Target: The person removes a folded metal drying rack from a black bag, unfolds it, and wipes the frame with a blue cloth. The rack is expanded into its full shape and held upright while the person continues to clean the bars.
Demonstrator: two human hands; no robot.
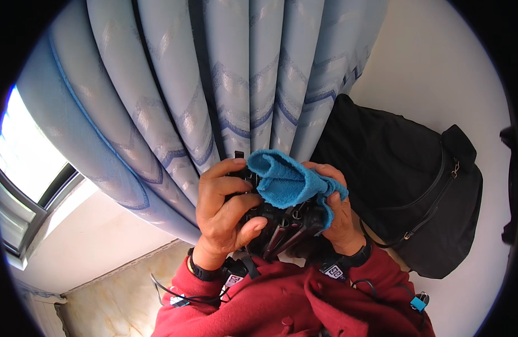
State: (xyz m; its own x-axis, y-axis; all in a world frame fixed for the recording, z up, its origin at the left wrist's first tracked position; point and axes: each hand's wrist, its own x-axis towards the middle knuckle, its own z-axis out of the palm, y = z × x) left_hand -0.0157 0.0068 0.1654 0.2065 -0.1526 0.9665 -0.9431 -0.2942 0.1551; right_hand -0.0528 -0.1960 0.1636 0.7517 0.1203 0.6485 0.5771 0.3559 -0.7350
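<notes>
The dark object (276, 224) I held was mostly hidden: my left hand (222, 210) wrapped one side, the blue cloth (287, 180) draped its top, and my right hand (337, 216) sat half under that cloth. I could not tell what it was.

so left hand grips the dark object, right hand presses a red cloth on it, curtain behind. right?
Not quite: the cloth is blue, not red; the red is the person's sleeves. The head view shows it. The rest holds: the left hand grips the dark object, the right hand presses the cloth on it, and the curtain hangs behind.
</notes>
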